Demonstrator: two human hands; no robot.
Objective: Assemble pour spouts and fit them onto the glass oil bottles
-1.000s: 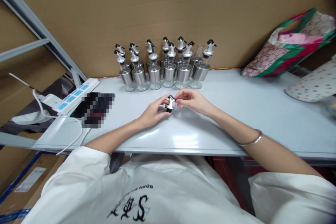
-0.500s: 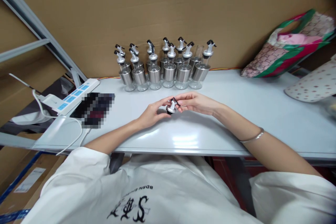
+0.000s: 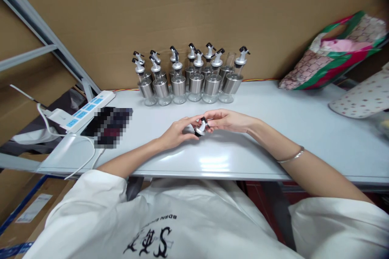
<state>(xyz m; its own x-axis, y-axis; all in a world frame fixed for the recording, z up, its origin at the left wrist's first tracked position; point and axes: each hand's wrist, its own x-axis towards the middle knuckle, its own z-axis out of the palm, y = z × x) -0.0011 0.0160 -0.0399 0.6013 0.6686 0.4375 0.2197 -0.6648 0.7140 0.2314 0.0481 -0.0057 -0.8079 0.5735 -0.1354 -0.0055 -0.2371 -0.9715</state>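
Observation:
Just above the table's middle, a silver pourer stopper with a black flip cap sits tilted between my hands. My left hand grips its round base between thumb and fingers. From the other side, my right hand pinches the pourer at its black cap, the fingertips partly hidden. Beyond my hands, glass oil bottles with steel sleeves stand upright in two rows, nearly all topped with like pourers. One open-necked bottle at the back right has no pourer on it.
A white power strip and a blurred-out dark device with white cables lie on the table at left. To the right stand a patterned bag and a spotted white container. Cardboard backs the table.
The pourer has shifted slightly down and turned in my fingers, its black cap now more upright. My right hand has moved a little with it. The bottles stay put.

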